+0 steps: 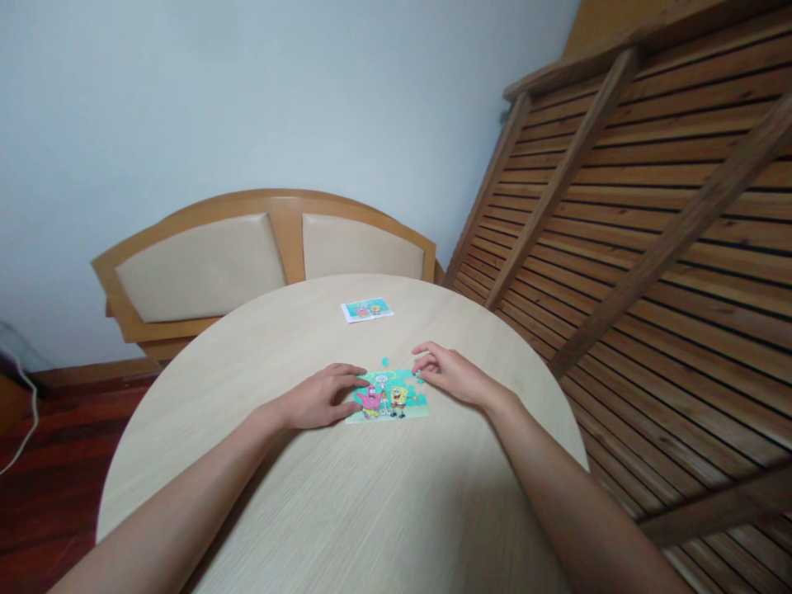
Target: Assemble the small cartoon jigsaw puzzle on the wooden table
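Observation:
A cartoon jigsaw puzzle point(384, 402) in turquoise, pink and yellow lies flat on the round table, with a gap near its upper right corner. My left hand point(322, 398) rests at its left edge, fingers apart and touching the border. At the upper right corner, the thumb and index finger of my right hand point(454, 375) pinch a small turquoise puzzle piece, mostly hidden by the fingertips. One loose turquoise piece point(384, 361) lies just beyond the puzzle's top edge.
A picture card point(367, 309) with the same cartoon lies farther back on the pale wooden table point(346, 511). Behind the table stands a padded headboard point(210, 264) against the wall. Wooden slats point(619, 247) lean close along the right side.

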Demonstrator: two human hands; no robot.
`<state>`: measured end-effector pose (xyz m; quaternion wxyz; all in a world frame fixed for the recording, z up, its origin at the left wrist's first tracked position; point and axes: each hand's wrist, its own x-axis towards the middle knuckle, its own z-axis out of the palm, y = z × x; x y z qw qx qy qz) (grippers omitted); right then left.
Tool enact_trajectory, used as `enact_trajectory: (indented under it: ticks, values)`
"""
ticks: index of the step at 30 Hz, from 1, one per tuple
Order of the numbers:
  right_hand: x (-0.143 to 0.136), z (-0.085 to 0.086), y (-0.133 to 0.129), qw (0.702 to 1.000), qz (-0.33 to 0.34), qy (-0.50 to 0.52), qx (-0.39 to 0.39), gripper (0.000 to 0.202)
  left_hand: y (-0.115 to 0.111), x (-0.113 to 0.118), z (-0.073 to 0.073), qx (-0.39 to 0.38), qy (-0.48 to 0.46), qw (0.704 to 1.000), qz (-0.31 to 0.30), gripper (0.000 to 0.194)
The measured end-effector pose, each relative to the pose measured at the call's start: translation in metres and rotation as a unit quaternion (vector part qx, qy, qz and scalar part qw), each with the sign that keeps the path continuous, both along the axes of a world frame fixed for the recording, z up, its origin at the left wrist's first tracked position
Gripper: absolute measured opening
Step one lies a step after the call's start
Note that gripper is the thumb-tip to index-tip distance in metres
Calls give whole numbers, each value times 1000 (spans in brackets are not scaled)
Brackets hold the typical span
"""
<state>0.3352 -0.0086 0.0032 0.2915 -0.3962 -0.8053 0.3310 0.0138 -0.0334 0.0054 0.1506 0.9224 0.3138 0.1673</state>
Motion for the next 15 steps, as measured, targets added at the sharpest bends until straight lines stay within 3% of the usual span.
enact_trajectory:
  ticks: [9, 15]
  values:
    - [-5, -1, 0, 1000, -7, -6, -17, 48, -1, 1, 0, -5, 1, 1000, 7, 39]
    - [-6, -2, -1, 999, -1, -30, 20, 47, -5, 0, 5, -4, 23, 1000, 12, 40]
